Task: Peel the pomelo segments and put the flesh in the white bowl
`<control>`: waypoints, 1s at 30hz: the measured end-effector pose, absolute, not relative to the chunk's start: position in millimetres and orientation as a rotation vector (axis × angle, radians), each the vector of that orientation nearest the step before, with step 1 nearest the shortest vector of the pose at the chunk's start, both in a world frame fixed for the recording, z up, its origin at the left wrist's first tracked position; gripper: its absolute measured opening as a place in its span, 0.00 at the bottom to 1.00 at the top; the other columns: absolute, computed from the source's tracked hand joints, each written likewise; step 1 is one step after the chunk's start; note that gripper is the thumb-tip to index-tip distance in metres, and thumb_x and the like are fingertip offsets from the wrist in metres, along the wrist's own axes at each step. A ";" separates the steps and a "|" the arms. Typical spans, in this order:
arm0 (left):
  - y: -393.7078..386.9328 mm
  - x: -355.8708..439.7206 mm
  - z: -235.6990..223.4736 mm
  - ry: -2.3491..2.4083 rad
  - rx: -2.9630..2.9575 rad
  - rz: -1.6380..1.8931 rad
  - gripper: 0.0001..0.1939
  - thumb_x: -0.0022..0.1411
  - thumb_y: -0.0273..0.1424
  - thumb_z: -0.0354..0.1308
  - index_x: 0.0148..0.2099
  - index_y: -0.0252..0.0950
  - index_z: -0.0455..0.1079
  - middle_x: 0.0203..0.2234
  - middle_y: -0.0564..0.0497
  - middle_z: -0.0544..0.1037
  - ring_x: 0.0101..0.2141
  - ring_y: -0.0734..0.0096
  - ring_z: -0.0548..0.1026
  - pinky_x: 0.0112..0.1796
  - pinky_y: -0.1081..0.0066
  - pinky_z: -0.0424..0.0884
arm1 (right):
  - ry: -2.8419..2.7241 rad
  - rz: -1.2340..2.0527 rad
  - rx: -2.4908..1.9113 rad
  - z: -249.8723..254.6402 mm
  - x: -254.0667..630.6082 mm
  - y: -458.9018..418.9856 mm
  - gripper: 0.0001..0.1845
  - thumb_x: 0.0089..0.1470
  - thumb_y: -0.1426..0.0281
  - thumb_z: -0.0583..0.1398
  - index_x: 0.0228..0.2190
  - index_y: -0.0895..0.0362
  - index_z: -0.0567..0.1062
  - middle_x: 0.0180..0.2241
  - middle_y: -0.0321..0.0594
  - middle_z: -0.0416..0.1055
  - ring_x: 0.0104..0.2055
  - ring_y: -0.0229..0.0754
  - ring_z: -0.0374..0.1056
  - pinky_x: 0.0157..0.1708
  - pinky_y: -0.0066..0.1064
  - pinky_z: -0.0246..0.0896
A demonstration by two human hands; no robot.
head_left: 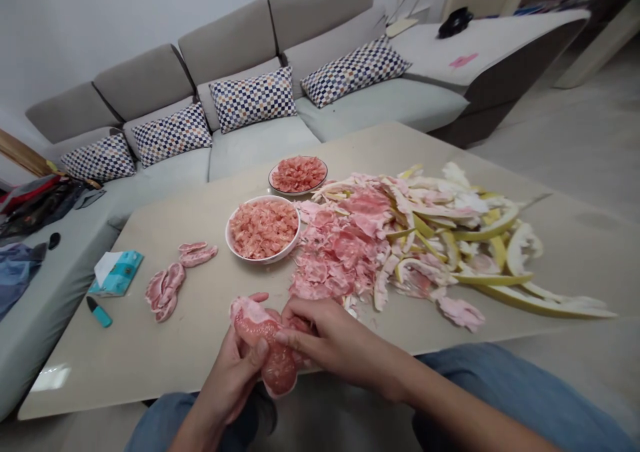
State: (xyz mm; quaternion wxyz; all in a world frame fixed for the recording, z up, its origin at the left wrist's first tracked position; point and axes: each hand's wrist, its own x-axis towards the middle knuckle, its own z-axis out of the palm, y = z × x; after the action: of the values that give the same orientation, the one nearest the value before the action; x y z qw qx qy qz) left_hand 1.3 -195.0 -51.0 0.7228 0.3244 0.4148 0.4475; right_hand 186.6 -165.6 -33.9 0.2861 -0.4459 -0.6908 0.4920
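Observation:
A pink pomelo segment (277,359), its pulp partly bared and pale membrane still on its upper end, is held between both hands at the table's near edge. My left hand (235,365) is closed around its left side, thumb pressed on the pulp. From the right, my right hand (325,335) pinches the segment's other side; its fingertips are partly hidden. Several unpeeled segments (167,291) lie on the table to the left. Beyond my hands stand a white bowl (263,260) and a plate (299,192), both heaped with pink pulp.
A pile of pink membranes (340,252) lies right of the bowl, running into green-yellow pomelo rind (493,229). On the left are a blue tissue pack (123,275) and a teal-handled knife or cutter (100,312). A grey sofa (225,32) with checkered pillows borders the table (200,345).

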 end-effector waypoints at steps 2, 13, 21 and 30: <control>-194.6 1.2 -50.9 0.947 0.703 0.995 0.38 0.55 0.35 0.67 0.64 0.46 0.54 0.47 0.43 0.76 0.46 0.55 0.76 0.47 0.60 0.70 | -1.779 1.395 -1.137 -35.1 185.0 -165.8 0.09 0.57 0.67 0.59 0.27 0.59 0.73 0.22 0.32 0.65 0.25 0.35 0.58 0.24 0.25 0.51; -201.5 6.1 -60.1 1.024 0.736 1.207 0.31 0.53 0.32 0.68 0.58 0.40 0.63 0.47 0.42 0.77 0.49 0.54 0.75 0.50 0.62 0.69 | -1.506 1.182 -1.158 -46.1 162.9 -174.5 0.11 0.55 0.69 0.58 0.23 0.59 0.75 0.21 0.36 0.69 0.25 0.37 0.62 0.26 0.26 0.54; -196.4 -21.5 -48.6 1.065 0.668 1.556 0.29 0.54 0.35 0.67 0.57 0.49 0.63 0.48 0.48 0.77 0.44 0.54 0.79 0.50 0.51 0.72 | -1.262 0.978 -1.363 -37.0 226.6 -141.9 0.16 0.54 0.58 0.59 0.23 0.57 0.72 0.18 0.33 0.66 0.20 0.36 0.60 0.20 0.26 0.53; -194.1 -19.9 -51.9 0.937 0.528 1.358 0.32 0.59 0.34 0.63 0.63 0.51 0.56 0.54 0.44 0.73 0.53 0.44 0.72 0.54 0.44 0.65 | -1.801 0.570 -1.434 -44.9 227.0 -138.8 0.15 0.57 0.72 0.53 0.37 0.55 0.79 0.36 0.41 0.80 0.36 0.44 0.75 0.35 0.31 0.66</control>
State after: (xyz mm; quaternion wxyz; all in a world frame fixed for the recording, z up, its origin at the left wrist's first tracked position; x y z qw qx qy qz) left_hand -19.9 -194.1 -51.9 0.6477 0.2323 0.4122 0.5971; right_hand 227.0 -138.8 -44.9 0.3756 -0.5604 -0.7037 0.2227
